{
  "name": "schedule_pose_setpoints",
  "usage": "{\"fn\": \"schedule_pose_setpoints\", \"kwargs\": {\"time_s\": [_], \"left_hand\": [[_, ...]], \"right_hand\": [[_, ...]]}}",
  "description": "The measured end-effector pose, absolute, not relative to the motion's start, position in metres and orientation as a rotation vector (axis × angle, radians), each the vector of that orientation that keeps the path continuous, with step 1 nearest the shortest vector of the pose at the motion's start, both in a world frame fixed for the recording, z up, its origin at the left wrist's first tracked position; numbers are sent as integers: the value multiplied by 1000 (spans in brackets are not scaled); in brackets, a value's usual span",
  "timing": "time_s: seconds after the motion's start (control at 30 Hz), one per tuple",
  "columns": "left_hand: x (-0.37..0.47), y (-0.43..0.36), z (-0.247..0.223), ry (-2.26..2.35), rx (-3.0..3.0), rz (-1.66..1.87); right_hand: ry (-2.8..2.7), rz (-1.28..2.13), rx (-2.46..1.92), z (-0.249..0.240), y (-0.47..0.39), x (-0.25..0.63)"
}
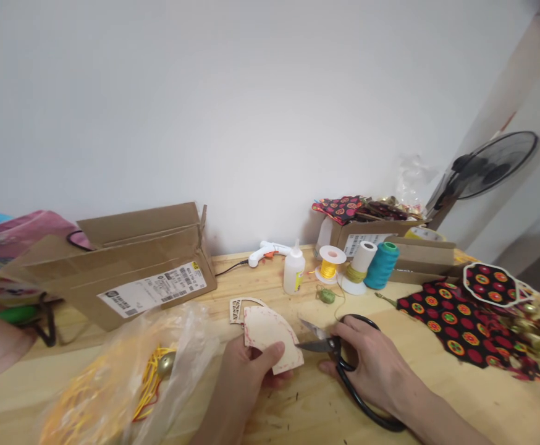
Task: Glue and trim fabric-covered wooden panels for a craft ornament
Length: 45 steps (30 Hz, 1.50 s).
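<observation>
My left hand [256, 368] pinches a cream fan-shaped card [270, 334] with reddish marks along its edges, thumb on top and fingers underneath. In my right hand [372, 355] is a pair of black-handled scissors [323, 345], their blades parted. The lower blade tip reaches the card's right edge; whether it touches cannot be made out. Behind the card lies a wooden cut-out frame [236, 311] with a lattice pattern, partly covered. A small bundle of green thread [326, 296] rests beyond the scissors.
A glue bottle [294, 272], a white glue gun [270, 252] and thread spools [381, 266] stand along the back. Cardboard boxes [149, 266] sit at both sides. A plastic bag of yellow cords [112, 377] lies front left, patterned fabric [450, 318] right, a fan [495, 164] beyond.
</observation>
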<state>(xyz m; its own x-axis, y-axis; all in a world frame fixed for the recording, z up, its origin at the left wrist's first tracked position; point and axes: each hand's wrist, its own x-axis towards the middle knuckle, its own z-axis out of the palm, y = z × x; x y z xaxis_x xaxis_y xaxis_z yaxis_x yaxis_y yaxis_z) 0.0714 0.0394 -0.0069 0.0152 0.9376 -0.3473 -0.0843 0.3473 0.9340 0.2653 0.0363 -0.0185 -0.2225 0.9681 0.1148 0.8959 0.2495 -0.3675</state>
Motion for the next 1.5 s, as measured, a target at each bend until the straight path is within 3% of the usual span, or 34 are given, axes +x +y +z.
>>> {"fn": "schedule_pose_setpoints", "kwargs": {"time_s": [1.5], "left_hand": [[70,38,-16,1191,900,952]], "right_hand": [[-2139,337,-1800,-18,39,262]]}}
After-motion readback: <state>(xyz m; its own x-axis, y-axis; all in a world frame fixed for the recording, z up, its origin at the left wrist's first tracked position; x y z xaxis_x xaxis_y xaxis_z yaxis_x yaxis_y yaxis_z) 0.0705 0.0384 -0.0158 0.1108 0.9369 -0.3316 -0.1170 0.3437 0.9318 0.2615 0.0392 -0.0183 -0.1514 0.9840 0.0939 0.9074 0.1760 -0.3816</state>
